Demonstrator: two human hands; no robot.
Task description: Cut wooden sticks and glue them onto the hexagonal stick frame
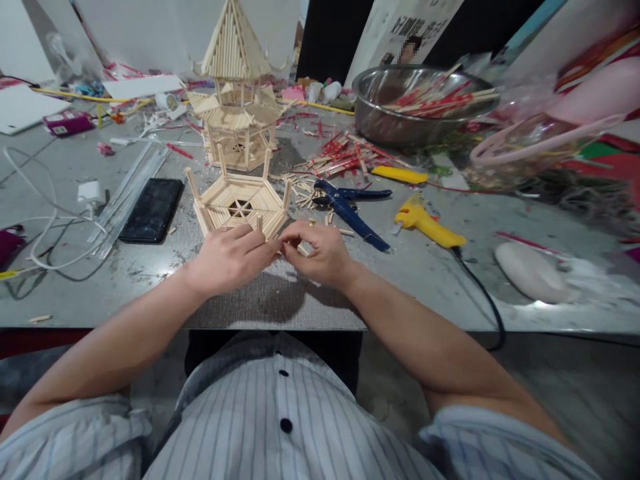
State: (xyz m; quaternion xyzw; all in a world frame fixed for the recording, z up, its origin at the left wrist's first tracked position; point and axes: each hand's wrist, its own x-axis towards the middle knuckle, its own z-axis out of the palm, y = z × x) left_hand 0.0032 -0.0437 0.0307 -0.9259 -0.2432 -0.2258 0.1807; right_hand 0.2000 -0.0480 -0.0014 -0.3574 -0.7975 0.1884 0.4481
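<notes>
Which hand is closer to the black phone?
The left. The left hand is just right of the phone and slightly nearer the person, not touching it; the right hand is farther right, beyond the left one.

Grey table (440, 293) bearing a stick tower (234, 53), loose sticks (303, 194), blue cutters (344, 210), yellow glue gun (429, 227), black phone (153, 210), steel bowl (377, 120)
</notes>
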